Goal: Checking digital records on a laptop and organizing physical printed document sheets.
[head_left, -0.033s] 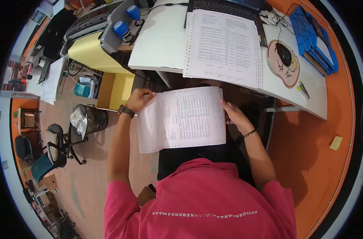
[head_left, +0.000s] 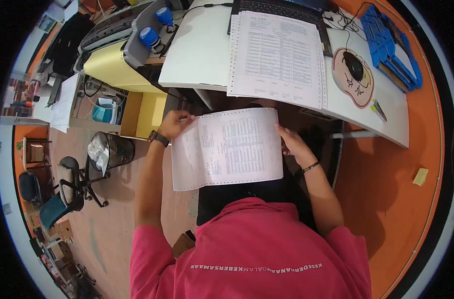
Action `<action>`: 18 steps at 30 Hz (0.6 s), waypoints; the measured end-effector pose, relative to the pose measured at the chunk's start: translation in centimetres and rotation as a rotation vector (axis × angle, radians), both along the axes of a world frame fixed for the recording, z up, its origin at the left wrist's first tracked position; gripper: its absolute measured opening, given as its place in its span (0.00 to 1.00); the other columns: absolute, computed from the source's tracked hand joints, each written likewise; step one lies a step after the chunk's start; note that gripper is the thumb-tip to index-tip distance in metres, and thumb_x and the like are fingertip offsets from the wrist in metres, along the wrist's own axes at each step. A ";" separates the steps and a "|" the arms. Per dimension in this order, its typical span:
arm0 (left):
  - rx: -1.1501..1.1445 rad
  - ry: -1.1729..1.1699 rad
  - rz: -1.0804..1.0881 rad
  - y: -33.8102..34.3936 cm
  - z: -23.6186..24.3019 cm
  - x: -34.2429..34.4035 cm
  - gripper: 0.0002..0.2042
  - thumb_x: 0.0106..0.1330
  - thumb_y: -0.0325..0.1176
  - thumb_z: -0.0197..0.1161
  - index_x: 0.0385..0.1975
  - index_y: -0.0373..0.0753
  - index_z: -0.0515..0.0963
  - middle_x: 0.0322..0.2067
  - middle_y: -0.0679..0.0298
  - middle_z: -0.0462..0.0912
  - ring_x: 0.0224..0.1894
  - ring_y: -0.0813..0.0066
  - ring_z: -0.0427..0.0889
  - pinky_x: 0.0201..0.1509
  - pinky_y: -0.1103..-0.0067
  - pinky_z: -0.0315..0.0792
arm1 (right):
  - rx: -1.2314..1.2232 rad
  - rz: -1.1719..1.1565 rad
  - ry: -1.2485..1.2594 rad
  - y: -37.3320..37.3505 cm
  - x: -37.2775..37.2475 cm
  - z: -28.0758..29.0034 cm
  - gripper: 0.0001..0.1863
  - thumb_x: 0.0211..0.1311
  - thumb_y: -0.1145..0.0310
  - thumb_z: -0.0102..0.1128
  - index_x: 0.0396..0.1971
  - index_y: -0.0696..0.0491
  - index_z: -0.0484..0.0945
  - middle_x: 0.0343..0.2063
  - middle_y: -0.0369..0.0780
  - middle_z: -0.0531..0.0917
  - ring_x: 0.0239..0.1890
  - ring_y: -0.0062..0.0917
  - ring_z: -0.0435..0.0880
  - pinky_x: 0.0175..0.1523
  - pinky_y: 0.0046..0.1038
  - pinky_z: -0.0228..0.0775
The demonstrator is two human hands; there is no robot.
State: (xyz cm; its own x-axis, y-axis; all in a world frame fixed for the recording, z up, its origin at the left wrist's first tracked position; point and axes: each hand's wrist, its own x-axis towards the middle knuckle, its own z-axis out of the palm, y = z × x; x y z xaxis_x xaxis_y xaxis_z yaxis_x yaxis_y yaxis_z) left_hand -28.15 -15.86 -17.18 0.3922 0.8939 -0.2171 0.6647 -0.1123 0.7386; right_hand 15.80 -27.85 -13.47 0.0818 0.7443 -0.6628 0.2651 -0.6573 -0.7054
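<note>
Above my lap, both hands hold a perforated printed form point(head_left: 243, 144), turned sideways so its print runs up the sheet. It has punched holes along its upper and lower edges, and its left part curves along a fold. My left hand point(head_left: 174, 124) pinches it at the upper left corner. At its right edge my right hand point(head_left: 295, 145) keeps the thumb on the front, while the fingers are partly hidden behind. On the desk ahead lies a stack of similar printed forms point(head_left: 276, 60), partly over a laptop point(head_left: 279, 11).
A black mouse point(head_left: 353, 66) sits on a round pad point(head_left: 347, 89) beside a blue file tray point(head_left: 391, 50). Two blue stamps point(head_left: 150, 38) stand by a printer point(head_left: 112, 30) with yellow paper point(head_left: 112, 65). A waste bin point(head_left: 118, 149) and office chair point(head_left: 70, 182) are at left.
</note>
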 end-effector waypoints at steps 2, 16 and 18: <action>0.021 0.083 -0.045 0.4 -0.3 0.7 0.19 0.75 0.47 0.69 0.38 0.32 0.88 0.30 0.54 0.90 0.35 0.64 0.87 0.44 0.66 0.79 | -0.125 -0.191 0.214 -0.5 -0.4 0.1 0.35 0.74 0.42 0.66 0.64 0.58 0.80 0.54 0.43 0.88 0.56 0.31 0.85 0.63 0.30 0.75; 0.450 0.161 -0.202 -2.0 4.8 19.1 0.16 0.73 0.54 0.63 0.38 0.50 0.90 0.28 0.56 0.89 0.33 0.48 0.89 0.38 0.54 0.81 | 0.578 -0.241 -0.355 -8.4 12.3 5.6 0.23 0.81 0.57 0.64 0.52 0.66 0.84 0.43 0.40 0.91 0.44 0.20 0.85 0.53 0.28 0.78; 0.492 0.061 -0.176 -3.0 2.8 21.0 0.16 0.73 0.53 0.63 0.34 0.49 0.88 0.25 0.56 0.88 0.30 0.48 0.88 0.34 0.55 0.80 | 0.569 -0.213 -0.446 -9.3 12.9 6.3 0.24 0.82 0.55 0.62 0.52 0.67 0.83 0.43 0.40 0.91 0.44 0.20 0.84 0.52 0.28 0.77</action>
State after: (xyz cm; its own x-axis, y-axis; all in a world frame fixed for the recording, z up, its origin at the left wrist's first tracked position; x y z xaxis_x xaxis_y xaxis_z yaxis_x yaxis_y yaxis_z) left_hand -7.16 -18.83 -14.36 0.5451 0.8179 0.1845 0.6451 -0.5496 0.5309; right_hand 28.70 -37.13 -7.21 0.4329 0.9000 -0.0515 0.5128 -0.2928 -0.8070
